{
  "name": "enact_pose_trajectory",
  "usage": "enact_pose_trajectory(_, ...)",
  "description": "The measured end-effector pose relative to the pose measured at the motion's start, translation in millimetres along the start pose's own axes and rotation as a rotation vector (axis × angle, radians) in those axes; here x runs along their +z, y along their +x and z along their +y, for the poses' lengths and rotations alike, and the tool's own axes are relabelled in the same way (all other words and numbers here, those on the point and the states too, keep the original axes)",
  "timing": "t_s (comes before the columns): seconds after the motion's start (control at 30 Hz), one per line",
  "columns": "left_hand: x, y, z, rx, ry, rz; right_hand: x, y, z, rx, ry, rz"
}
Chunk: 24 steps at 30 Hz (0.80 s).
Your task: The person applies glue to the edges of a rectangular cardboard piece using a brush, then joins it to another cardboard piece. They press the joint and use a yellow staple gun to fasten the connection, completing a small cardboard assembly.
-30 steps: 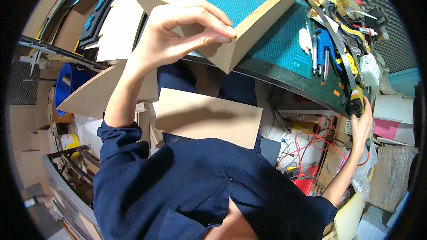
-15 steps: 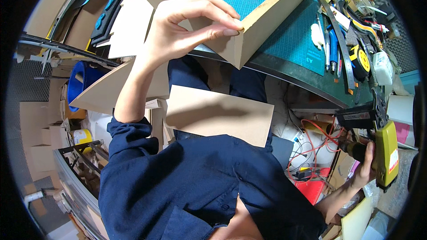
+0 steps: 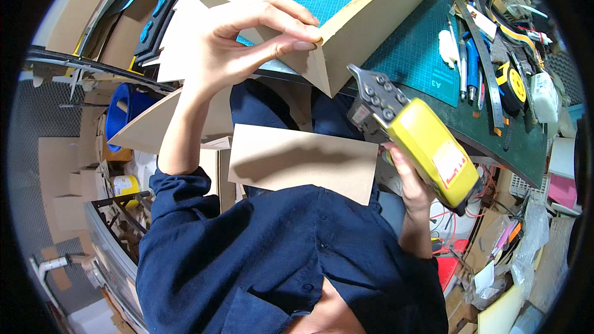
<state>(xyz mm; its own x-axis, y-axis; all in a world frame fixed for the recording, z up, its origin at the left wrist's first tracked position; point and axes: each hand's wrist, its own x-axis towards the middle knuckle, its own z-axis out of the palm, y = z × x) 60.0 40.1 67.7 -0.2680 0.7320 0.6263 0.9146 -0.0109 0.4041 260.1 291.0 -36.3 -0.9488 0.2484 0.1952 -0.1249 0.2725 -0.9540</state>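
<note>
My left hand [image 3: 247,37] pinches the corner where two thin wooden boards meet at an angle, thumb and fingers at the upper edge. The right board [image 3: 387,28] stands on edge and runs up to the right; the left board [image 3: 303,65] is partly behind my hand. In my right hand [image 3: 411,179] is a yellow nail gun [image 3: 433,148], its dark bolted metal nose pointing up and left, close to the boards' corner but apart from it. The fingers round its handle are partly hidden. A flat rectangular board [image 3: 303,161] lies across my lap.
A green cutting mat [image 3: 408,68] covers part of the dark workbench [image 3: 495,148]. On the right lie a steel ruler [image 3: 482,55], a yellow tape measure [image 3: 511,86] and several pens and tools. More boards [image 3: 167,120] lean at left near a blue bucket [image 3: 120,114].
My right hand has brought the nail gun from the far right up and left towards the boards, turning its nose to the corner. The left hand keeps its pinch, with the corner shifted slightly left.
</note>
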Motion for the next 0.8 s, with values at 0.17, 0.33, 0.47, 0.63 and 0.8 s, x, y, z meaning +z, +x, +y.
enact_pose_trajectory(0.17,-1,2,-1,0.007,-0.005,-0.005,11,14,-5,-0.010,0.067,-0.058)
enact_pose_trajectory(0.33,-1,4,-3,0.035,-0.031,0.016,9,15,4,-0.026,0.093,-0.078)
enact_pose_trajectory(0.47,-1,5,-4,0.056,-0.032,0.007,6,17,6,-0.093,0.023,-0.105)
enact_pose_trajectory(0.63,0,6,-5,0.065,-0.051,0.014,4,18,7,-0.133,0.017,-0.104)
enact_pose_trajectory(0.8,-1,6,-4,0.051,-0.061,0.003,4,17,7,-0.056,0.036,-0.115)
